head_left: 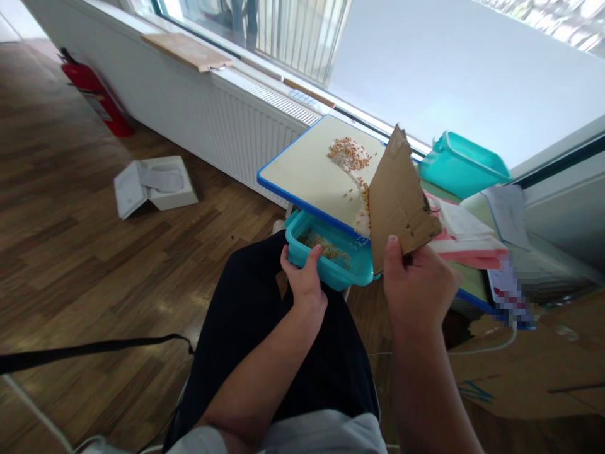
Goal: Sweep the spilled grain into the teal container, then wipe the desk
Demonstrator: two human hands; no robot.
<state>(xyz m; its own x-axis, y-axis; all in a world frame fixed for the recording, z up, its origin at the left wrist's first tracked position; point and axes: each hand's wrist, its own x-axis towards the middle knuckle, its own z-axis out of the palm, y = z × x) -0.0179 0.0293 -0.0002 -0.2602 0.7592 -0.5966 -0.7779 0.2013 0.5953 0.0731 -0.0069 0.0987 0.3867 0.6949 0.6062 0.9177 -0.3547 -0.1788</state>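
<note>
My left hand (305, 277) grips the near side of a turquoise plastic bin (347, 277), thumb over its rim. Small pale grains lie on the bin's floor, and the bin sits just below the front edge of a cream tabletop (302, 170) with a blue rim. In my right hand (418, 284) is a torn piece of cardboard (397, 195), held upright on the tabletop's right part. Along the cardboard's left side runs a strip of orange-brown kernels (363, 195) and white grains reaching the edge above the bin. A larger heap of kernels (350, 153) and white grains lies farther back.
A second turquoise bin (466, 164) stands at the back right, near pink-and-white cloth or paper (472, 243). A radiator (236, 120) runs under the window. On the floor are an opened white box (165, 183) and a red fire extinguisher (97, 94). A large cardboard box (543, 372) is at right.
</note>
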